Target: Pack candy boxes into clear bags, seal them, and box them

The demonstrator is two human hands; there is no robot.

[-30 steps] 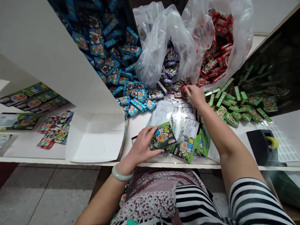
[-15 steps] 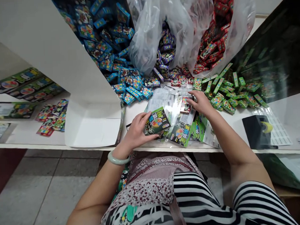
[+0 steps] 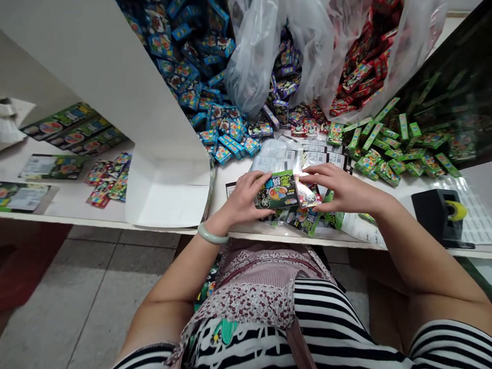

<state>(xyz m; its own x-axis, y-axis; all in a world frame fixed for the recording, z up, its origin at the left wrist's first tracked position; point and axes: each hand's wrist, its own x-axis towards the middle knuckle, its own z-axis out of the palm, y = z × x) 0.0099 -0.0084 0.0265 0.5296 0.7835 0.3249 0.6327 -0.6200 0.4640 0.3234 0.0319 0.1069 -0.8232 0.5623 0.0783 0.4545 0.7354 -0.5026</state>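
Two bare hands meet near the table's front edge: the left hand is clamped on the 9 o'clock end of a black-and-green packet, and the right hand pinches a small red packet between thumb and fingers. That red packet lies at the black one's 3 o'clock edge, seemingly touching it; the black one's long axis runs about 9 to 3, while glare hides the red one's. Beneath are flat green-and-black pouches. A black tape dispenser sits just past 3 o'clock, a white carton at 9. Farther off are green boxes toward 2 to 3, blue boxes at 11, purple boxes at 12 and red boxes at 1. Coloured, Chinese-looking characters top the black packet, too blurred to read; no brand is legible.
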